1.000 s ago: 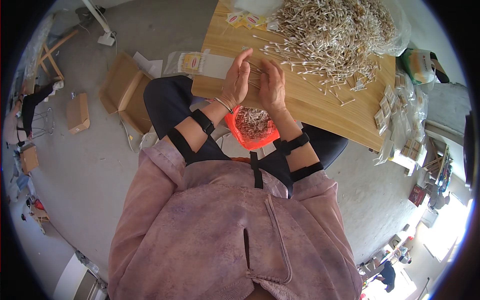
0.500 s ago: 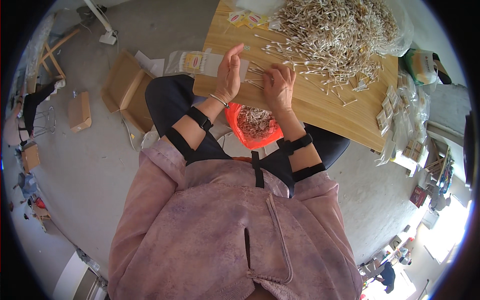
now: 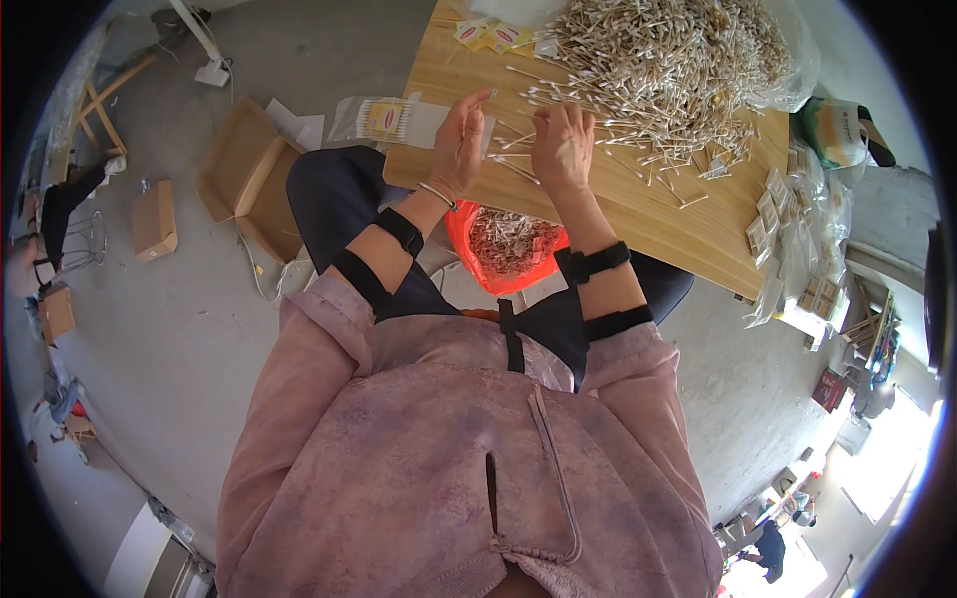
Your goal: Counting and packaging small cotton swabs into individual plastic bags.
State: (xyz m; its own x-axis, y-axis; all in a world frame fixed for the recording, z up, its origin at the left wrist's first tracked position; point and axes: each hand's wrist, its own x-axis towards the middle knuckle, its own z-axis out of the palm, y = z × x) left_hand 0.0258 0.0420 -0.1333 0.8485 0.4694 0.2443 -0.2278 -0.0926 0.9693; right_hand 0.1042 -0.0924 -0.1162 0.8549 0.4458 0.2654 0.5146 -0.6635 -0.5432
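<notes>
right hand (image 3: pixel 564 148) shifted toward swab pile (image 3: pixel 668 75), can't tell if pinching; left hand (image 3: pixel 460 147) unclenched; wooden table (image 3: pixel 663 234) above grey floor (image 3: pixel 239 369)

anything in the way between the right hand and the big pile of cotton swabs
Nothing solid that shows: only loose swabs lie on the wooden table between the right hand and the pile. The left hand is off to the other side.
</notes>
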